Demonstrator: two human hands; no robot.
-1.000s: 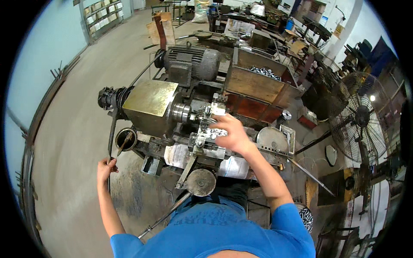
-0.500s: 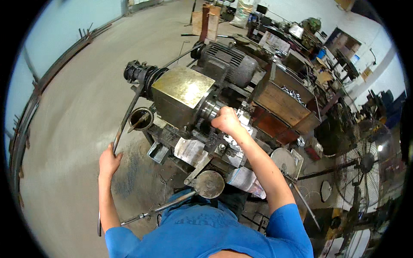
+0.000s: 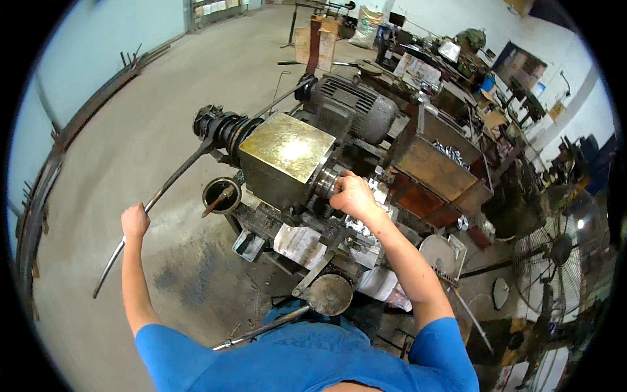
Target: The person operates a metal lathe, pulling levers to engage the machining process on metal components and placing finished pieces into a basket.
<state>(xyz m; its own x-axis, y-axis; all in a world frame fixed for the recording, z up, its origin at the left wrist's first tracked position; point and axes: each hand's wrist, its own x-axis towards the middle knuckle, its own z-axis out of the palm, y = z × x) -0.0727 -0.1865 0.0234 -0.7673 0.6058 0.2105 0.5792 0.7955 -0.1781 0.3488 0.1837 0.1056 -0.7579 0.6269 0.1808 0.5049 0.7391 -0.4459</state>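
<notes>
My left hand (image 3: 135, 221) is wrapped around a long, dark metal lever (image 3: 171, 181), whose far end joins the black pulley-like end (image 3: 228, 136) of a lathe-like machine. The lever's free end reaches past my fist toward the lower left. My right hand (image 3: 353, 195) is at the shiny round spindle end (image 3: 324, 183), beside the machine's box-shaped housing (image 3: 281, 147) with its brassy top. Its fingers are curled in at the spindle's mouth, and whatever they pinch is hidden. Below my right wrist lies the metal slide (image 3: 366, 225), littered with bright bits.
A round pot (image 3: 222, 195) with a brush in it hangs near the housing. Behind stand a ribbed motor (image 3: 353, 108) and a wooden box (image 3: 431, 157) of small metal parts. A round handwheel (image 3: 330, 294) is close to my body. To the right stands a fan (image 3: 555, 251).
My left hand has swung the lever outward to the left, away from the machine. My right hand stays at the spindle end. The whole view has shifted slightly.
</notes>
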